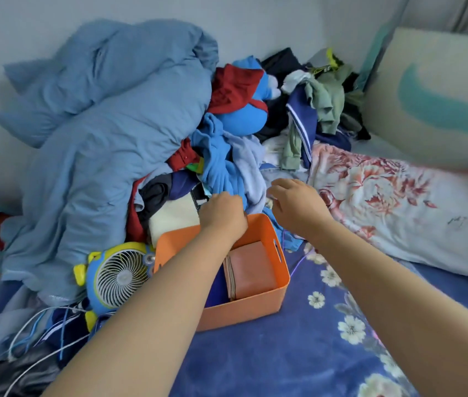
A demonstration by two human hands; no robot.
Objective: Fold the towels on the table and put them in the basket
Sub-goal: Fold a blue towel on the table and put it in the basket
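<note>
On the bed, whose blue sheet printed with white flowers (298, 348) shows in the foreground, an orange rectangular plastic basket with slot handles (258, 308) sits near the middle. Inside it a folded pinkish-brown towel with a striped edge (251, 270) lies flat against the right wall, with a dark blue folded cloth (217, 287) beside it on the left. Both bare arms reach over the basket toward the heap of clothes behind it. The left hand (224, 212) hovers over the basket's far rim, its grip curled into the lower edge of a blue fleece cloth (221, 170) that hangs from the heap. The right hand (295, 203) is just beside it, fingers bent at a pale lavender cloth (251, 167); whether that grip pinches the fabric cannot be told. A rumpled grey-blue duvet (95, 133) fills the left, a small blue and yellow fan (115, 276) touches the basket's left side, and a floral pink-and-white pillow (393, 204) lies right.
</note>
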